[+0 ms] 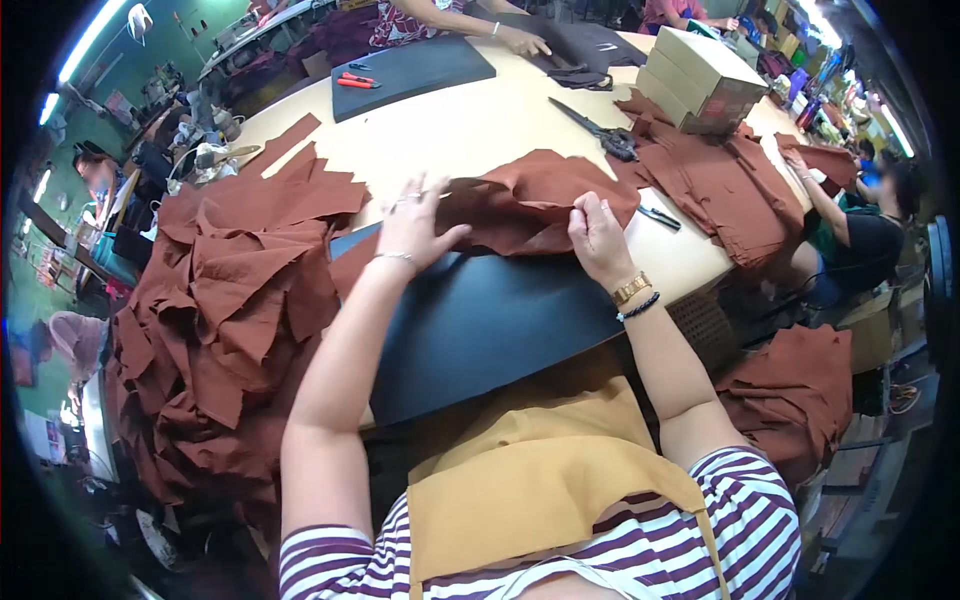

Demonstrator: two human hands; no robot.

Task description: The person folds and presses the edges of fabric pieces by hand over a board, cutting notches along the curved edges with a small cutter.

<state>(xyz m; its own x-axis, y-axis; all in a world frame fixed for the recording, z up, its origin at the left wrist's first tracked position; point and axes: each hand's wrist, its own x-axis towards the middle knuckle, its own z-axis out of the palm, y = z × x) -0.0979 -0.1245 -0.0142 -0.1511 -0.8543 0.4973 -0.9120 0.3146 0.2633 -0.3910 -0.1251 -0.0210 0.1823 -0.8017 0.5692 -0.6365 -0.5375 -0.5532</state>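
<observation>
A rust-brown fabric piece (540, 195) is lifted in a loose fold above the black board (490, 310) in front of me. My right hand (598, 235) has its fingers closed on the fabric's right side. At the left end of the same piece, my left hand (415, 225) has its fingers spread, close to the cloth or touching it; which one I cannot tell. To the left lies a large crumpled heap of brown fabric (230, 310). A flatter stack of brown fabric (705, 185) rests on the right of the table.
Large scissors (600, 130) lie beyond the fabric, and a small dark tool (660, 217) sits at right. A cardboard box (700, 80) stands on the stack. Red-handled snips (358, 81) rest on another black board (420, 75). Co-workers' hands (523, 42) are across the table and at right.
</observation>
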